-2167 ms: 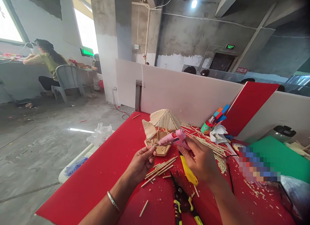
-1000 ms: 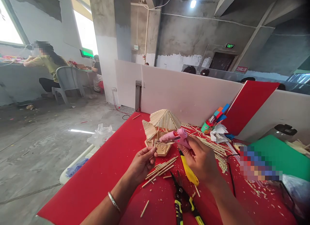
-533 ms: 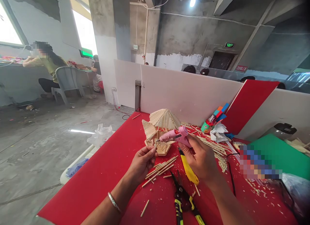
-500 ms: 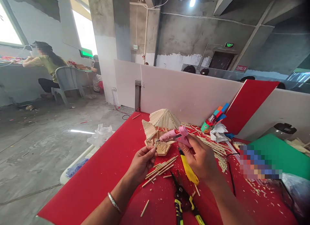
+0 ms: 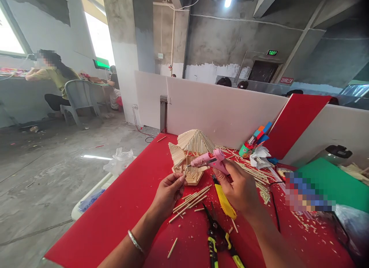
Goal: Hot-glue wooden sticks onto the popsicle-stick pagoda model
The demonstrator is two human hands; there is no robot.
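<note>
My right hand (image 5: pixel 238 183) is closed around a pink hot glue gun (image 5: pixel 209 160), its nozzle pointing left. My left hand (image 5: pixel 171 189) pinches a short wooden stick (image 5: pixel 185 172) upright, its top close to the nozzle; whether they touch I cannot tell. Just behind both hands stands a small pavilion model (image 5: pixel 196 142) built of pale sticks, with a sloped roof and a many-sided base. Loose sticks (image 5: pixel 191 202) lie below my left hand. A yellow utility knife (image 5: pixel 224 200) rests beneath the glue gun, and black-and-yellow cutters (image 5: pixel 215 229) lie nearer to me.
The red tabletop (image 5: pixel 121 206) carries scattered chips and more sticks (image 5: pixel 253 172) at the right. A green can (image 5: pixel 245 149) of tools stands by the white partition (image 5: pixel 225 110). A black cord (image 5: pixel 276 206) runs along the right. A person (image 5: pixel 59 77) sits far left.
The glue gun has shifted very slightly to the right, and the camera view has moved a little. Both hands keep the same hold.
</note>
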